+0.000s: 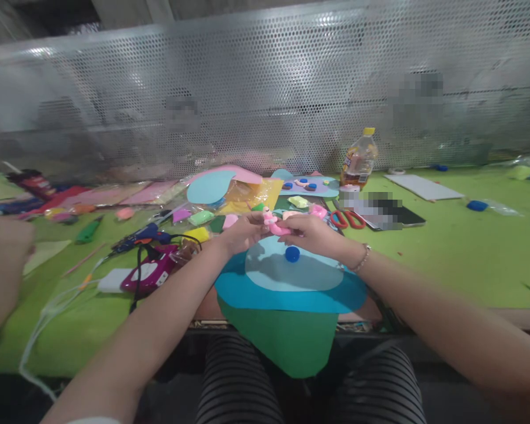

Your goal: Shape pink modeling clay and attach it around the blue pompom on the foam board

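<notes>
Between my hands is a small pink clay figure (275, 226) with a paler, upright end on its left side. The fingers of my left hand (244, 233) pinch that end. My right hand (312, 233) grips the longer pink part at the right, its thumb and fingertips pressed together. Below them lies a light-blue rounded paper shape (265, 272) on a darker blue paper (291, 301). A round, deep-blue clay piece (292, 254) sits on the light-blue shape. Green paper (287, 338) hangs over the table edge toward my knees.
Red-handled scissors (347, 219) and a bottle (360, 158) stand or lie to the right. Leftward are a glue gun (136, 237), a purple power strip (152, 272) with cables, and packs of coloured clay (202, 218). Another person's arm (2, 265) reaches in at far left.
</notes>
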Demonstrator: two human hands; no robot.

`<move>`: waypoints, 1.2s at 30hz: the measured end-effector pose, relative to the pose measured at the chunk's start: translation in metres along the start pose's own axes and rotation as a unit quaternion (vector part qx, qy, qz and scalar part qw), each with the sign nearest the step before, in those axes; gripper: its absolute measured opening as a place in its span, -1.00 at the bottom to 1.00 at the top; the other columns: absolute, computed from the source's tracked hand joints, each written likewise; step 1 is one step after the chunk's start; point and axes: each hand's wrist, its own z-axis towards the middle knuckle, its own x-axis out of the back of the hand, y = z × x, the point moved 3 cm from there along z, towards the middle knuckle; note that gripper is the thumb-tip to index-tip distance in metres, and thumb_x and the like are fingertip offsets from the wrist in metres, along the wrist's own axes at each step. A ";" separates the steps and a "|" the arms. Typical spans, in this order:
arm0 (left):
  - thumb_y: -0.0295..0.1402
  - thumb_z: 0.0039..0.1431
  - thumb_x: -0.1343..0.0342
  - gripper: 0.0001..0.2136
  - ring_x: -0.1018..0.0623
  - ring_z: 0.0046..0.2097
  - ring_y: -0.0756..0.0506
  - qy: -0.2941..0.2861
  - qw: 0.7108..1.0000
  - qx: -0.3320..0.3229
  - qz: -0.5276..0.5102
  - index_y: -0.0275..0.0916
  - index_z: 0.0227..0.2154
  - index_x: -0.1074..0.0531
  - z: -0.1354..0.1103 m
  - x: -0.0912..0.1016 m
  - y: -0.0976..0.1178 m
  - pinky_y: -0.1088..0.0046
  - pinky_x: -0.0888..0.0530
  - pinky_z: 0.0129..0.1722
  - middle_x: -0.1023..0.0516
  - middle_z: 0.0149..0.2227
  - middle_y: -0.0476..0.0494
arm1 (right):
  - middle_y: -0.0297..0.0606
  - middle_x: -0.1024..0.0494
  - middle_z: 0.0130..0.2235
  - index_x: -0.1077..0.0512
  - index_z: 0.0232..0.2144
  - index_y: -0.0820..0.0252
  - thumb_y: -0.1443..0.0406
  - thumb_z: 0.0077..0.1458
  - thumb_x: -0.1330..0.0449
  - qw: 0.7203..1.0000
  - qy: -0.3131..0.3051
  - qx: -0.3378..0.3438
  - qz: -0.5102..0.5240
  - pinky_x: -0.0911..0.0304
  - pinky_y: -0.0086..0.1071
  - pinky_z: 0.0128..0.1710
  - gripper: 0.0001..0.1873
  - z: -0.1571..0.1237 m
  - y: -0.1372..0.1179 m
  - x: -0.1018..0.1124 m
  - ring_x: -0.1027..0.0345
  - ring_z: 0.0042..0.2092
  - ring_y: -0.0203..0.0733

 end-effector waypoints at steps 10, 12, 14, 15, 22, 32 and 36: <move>-0.36 -0.34 -0.41 -0.75 -0.53 -0.33 0.01 0.011 0.998 -0.051 -0.037 -0.25 -0.51 -0.50 -0.001 -0.004 0.006 0.47 -0.45 -0.24 -0.53 -0.46 0.00 | -0.31 -0.52 -0.46 -0.45 -0.22 0.23 0.29 0.17 -0.05 0.992 -0.015 -0.089 0.091 -0.28 -0.46 -0.37 -0.79 -0.001 -0.001 0.003 -0.42 -0.41 -0.35; -0.36 -0.37 -0.42 -0.73 -0.52 -0.36 0.02 0.011 0.998 -0.045 -0.040 -0.26 -0.51 -0.51 -0.001 -0.002 0.004 0.46 -0.44 -0.25 -0.51 -0.48 0.01 | -0.31 -0.53 -0.47 -0.46 -0.22 0.23 0.30 0.19 -0.03 0.994 -0.024 -0.068 0.076 -0.28 -0.46 -0.36 -0.78 0.000 -0.004 0.003 -0.42 -0.41 -0.35; -0.35 -0.39 -0.43 -0.71 -0.52 -0.37 0.01 0.009 0.999 -0.037 -0.038 -0.26 -0.50 -0.53 -0.001 0.000 0.003 0.45 -0.44 -0.28 -0.51 -0.49 0.01 | -0.31 -0.54 -0.48 -0.46 -0.20 0.23 0.30 0.19 -0.03 0.995 -0.030 -0.057 0.071 -0.28 -0.46 -0.36 -0.76 -0.001 -0.006 0.002 -0.42 -0.42 -0.36; -0.35 -0.39 -0.43 -0.71 -0.52 -0.37 0.01 0.007 0.999 -0.035 -0.036 -0.25 -0.49 -0.54 -0.001 0.001 0.003 0.45 -0.44 -0.29 -0.51 -0.49 0.00 | -0.31 -0.54 -0.48 -0.46 -0.19 0.23 0.30 0.19 -0.02 0.996 -0.031 -0.054 0.071 -0.29 -0.46 -0.36 -0.76 -0.001 -0.007 0.001 -0.42 -0.43 -0.36; -0.31 -0.38 -0.42 -0.71 -0.53 -0.34 0.00 -0.003 0.999 -0.036 -0.023 -0.23 -0.47 -0.57 0.001 0.001 0.003 0.45 -0.44 -0.28 -0.55 -0.45 -0.01 | -0.30 -0.54 -0.41 -0.41 -0.05 0.21 0.29 0.11 -0.13 0.986 -0.023 -0.103 0.130 -0.31 -0.48 -0.42 -0.67 -0.001 -0.004 0.000 -0.45 -0.42 -0.34; -0.29 -0.30 -0.39 -0.70 -0.50 -0.22 -0.03 0.041 0.999 -0.027 0.014 -0.20 -0.40 -0.55 0.005 0.003 -0.005 0.40 -0.38 -0.16 -0.56 -0.33 -0.06 | -0.31 -0.52 -0.51 -0.49 -0.29 0.24 0.27 0.14 -0.09 0.980 0.005 -0.173 0.099 -0.29 -0.49 -0.44 -0.79 0.002 -0.004 0.003 -0.44 -0.45 -0.34; -0.23 -0.26 -0.36 -0.75 -0.50 -0.14 -0.12 -0.001 0.999 -0.019 0.043 -0.20 -0.46 -0.55 0.003 0.002 -0.005 0.32 -0.39 -0.13 -0.56 -0.29 -0.12 | -0.29 -0.54 -0.45 -0.50 -0.29 0.23 0.27 0.14 -0.08 0.982 -0.005 -0.145 0.120 -0.32 -0.49 -0.41 -0.79 0.002 -0.004 0.000 -0.46 -0.43 -0.35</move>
